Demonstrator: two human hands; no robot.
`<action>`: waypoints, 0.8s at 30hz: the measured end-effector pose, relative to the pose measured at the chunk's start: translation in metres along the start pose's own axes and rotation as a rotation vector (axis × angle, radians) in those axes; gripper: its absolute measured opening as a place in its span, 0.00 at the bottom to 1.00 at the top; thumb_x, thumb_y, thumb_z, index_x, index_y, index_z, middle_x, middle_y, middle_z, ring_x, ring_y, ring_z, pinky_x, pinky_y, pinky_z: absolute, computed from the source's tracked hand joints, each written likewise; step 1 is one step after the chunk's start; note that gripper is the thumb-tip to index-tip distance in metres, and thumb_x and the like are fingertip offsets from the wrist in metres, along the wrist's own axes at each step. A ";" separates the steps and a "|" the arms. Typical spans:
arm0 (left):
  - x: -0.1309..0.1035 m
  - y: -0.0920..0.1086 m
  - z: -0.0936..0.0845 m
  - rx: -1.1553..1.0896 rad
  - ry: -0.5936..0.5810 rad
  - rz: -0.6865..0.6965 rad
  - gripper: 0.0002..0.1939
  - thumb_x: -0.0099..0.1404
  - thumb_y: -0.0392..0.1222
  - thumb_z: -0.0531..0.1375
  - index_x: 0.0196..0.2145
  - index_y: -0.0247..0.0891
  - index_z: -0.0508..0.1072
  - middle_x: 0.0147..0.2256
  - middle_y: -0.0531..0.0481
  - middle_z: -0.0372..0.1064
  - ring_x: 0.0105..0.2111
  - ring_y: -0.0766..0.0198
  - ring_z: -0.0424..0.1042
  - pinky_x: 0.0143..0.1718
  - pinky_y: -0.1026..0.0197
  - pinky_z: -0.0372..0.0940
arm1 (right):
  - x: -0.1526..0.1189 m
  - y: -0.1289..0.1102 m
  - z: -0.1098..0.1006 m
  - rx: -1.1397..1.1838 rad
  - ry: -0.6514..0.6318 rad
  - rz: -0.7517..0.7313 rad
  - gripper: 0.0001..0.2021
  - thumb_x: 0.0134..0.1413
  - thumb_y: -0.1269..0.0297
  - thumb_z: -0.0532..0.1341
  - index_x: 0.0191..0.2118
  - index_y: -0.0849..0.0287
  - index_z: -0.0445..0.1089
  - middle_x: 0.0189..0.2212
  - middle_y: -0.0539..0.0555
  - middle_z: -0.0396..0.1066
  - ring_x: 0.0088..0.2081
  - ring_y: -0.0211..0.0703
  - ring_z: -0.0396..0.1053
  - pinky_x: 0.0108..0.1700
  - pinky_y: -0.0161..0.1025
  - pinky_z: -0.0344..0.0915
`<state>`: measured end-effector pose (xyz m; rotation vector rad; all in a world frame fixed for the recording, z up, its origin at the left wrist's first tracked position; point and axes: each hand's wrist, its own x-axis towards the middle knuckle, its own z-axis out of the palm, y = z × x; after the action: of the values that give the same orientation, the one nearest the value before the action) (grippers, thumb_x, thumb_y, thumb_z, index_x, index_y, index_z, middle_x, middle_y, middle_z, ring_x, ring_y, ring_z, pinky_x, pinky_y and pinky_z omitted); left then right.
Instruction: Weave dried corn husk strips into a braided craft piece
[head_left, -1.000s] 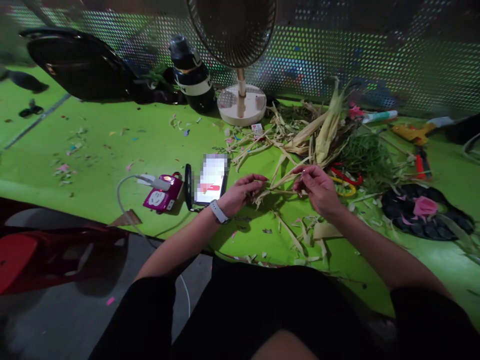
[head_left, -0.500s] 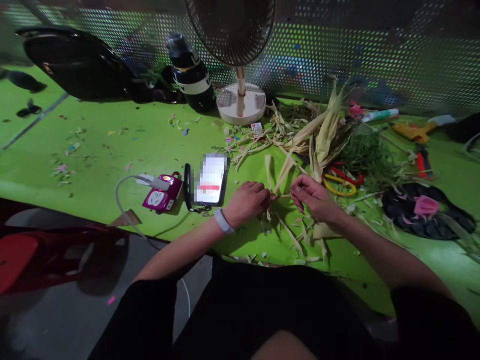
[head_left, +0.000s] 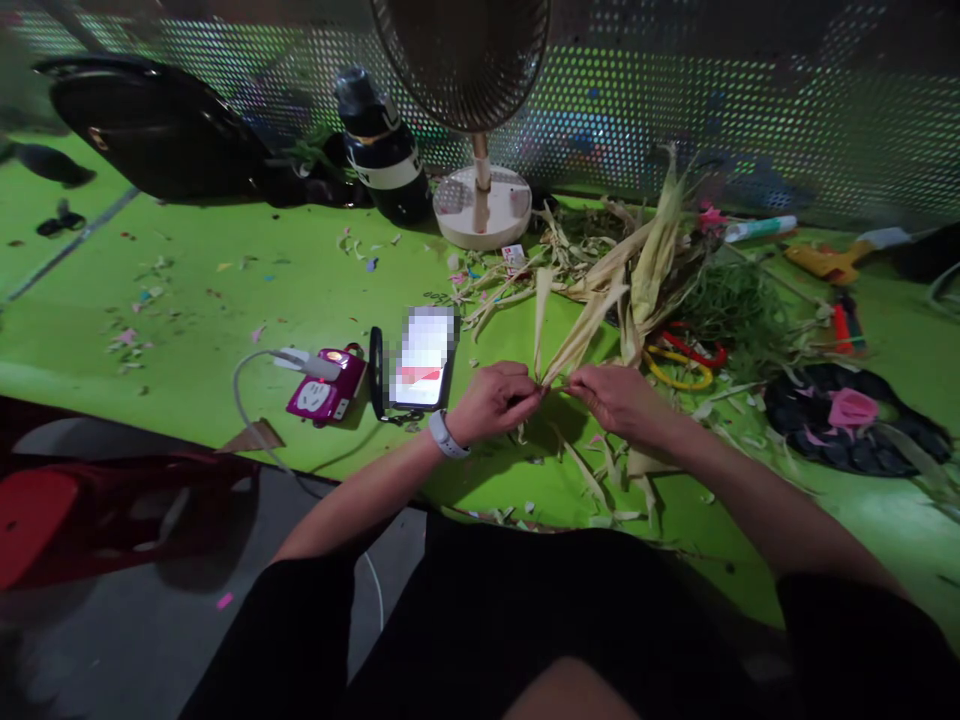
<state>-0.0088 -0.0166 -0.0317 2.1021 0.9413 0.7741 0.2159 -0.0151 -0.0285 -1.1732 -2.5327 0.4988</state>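
Pale corn husk strips (head_left: 574,340) fan upward from between my two hands, over the green tabletop (head_left: 247,300). My left hand (head_left: 499,402), with a light band at the wrist, pinches them at their base. To its right, my right hand (head_left: 619,402) is closed, thumb against finger, at a thin strand beside that base. Fingers hide most of where the strand and strips meet. More dry corn husks (head_left: 652,270) are heaped just beyond my right hand, and husk scraps (head_left: 585,470) lie under and in front of both hands.
A phone (head_left: 424,360) and a purple power adapter (head_left: 328,388) with a cable sit left of my hands. Behind stand a fan (head_left: 484,210) and a dark bottle (head_left: 386,165). Rightward are scissors (head_left: 679,370), a glue gun (head_left: 825,262) and a black tray (head_left: 795,430) with a pink flower.
My right hand has turned palm down and come in closer to the left. The husk strips now stand higher and spread more to the right.
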 end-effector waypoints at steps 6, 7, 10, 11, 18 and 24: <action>0.000 0.000 0.000 -0.043 0.032 -0.044 0.20 0.63 0.41 0.58 0.15 0.38 0.60 0.18 0.53 0.51 0.22 0.67 0.53 0.28 0.60 0.47 | 0.001 0.000 -0.002 0.037 0.004 0.042 0.15 0.65 0.53 0.49 0.34 0.56 0.67 0.24 0.54 0.67 0.25 0.43 0.61 0.30 0.39 0.51; 0.000 -0.001 0.000 -0.060 0.047 -0.058 0.21 0.63 0.43 0.58 0.15 0.38 0.60 0.18 0.54 0.52 0.21 0.67 0.54 0.27 0.60 0.48 | 0.001 0.000 -0.004 0.085 0.008 0.070 0.16 0.64 0.53 0.49 0.34 0.56 0.66 0.23 0.53 0.67 0.24 0.42 0.61 0.30 0.39 0.51; 0.002 -0.005 -0.003 -0.199 0.116 -0.147 0.19 0.64 0.49 0.58 0.19 0.37 0.68 0.21 0.52 0.59 0.23 0.68 0.59 0.26 0.63 0.51 | 0.001 -0.002 -0.014 0.369 0.045 0.152 0.15 0.64 0.49 0.50 0.34 0.55 0.63 0.24 0.50 0.66 0.24 0.40 0.63 0.29 0.37 0.55; 0.003 -0.007 -0.004 -0.271 0.130 -0.198 0.17 0.64 0.51 0.58 0.24 0.37 0.72 0.22 0.52 0.61 0.23 0.68 0.60 0.26 0.64 0.53 | 0.001 -0.003 -0.017 0.499 0.065 0.163 0.15 0.64 0.49 0.51 0.35 0.55 0.61 0.24 0.50 0.67 0.26 0.39 0.65 0.30 0.37 0.58; 0.005 -0.009 -0.004 -0.652 -0.175 -0.622 0.25 0.58 0.63 0.59 0.33 0.34 0.75 0.18 0.55 0.62 0.16 0.72 0.59 0.17 0.68 0.53 | 0.001 -0.016 -0.021 1.025 0.126 0.119 0.15 0.60 0.48 0.56 0.34 0.54 0.60 0.25 0.48 0.69 0.35 0.40 0.73 0.44 0.42 0.68; 0.005 0.002 0.002 -0.866 -0.251 -0.454 0.14 0.50 0.45 0.70 0.34 0.34 0.79 0.32 0.49 0.76 0.32 0.66 0.73 0.38 0.63 0.68 | 0.000 -0.026 -0.019 0.984 0.072 0.059 0.12 0.62 0.51 0.55 0.34 0.55 0.63 0.28 0.50 0.71 0.37 0.40 0.74 0.48 0.44 0.69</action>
<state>-0.0041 -0.0145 -0.0304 1.1410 0.7174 0.5216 0.2062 -0.0275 -0.0006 -0.8251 -1.7547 1.4488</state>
